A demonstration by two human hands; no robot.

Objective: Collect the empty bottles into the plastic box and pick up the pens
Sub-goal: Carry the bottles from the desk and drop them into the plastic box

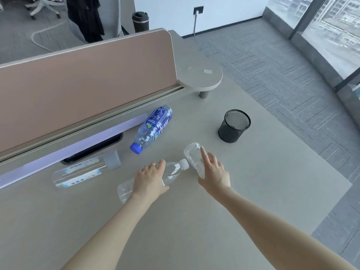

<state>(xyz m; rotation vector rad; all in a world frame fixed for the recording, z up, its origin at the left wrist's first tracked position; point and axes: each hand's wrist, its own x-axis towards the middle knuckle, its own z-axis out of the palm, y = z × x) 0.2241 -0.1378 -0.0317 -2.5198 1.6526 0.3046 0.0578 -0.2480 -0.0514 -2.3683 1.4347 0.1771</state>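
Note:
Several empty bottles lie on the grey desk. My left hand is closed around a clear white-capped bottle lying on its side. My right hand grips a second clear bottle, index finger stretched along it. A blue-labelled bottle with a blue cap lies behind them. Further left rests a clear bottle with a grey cap. No plastic box or pens are in view.
A black mesh pen cup stands upright to the right of the bottles. A pink partition runs along the desk's far side, with a lilac strip below it. A round shelf juts out behind. The desk's right edge drops to carpet.

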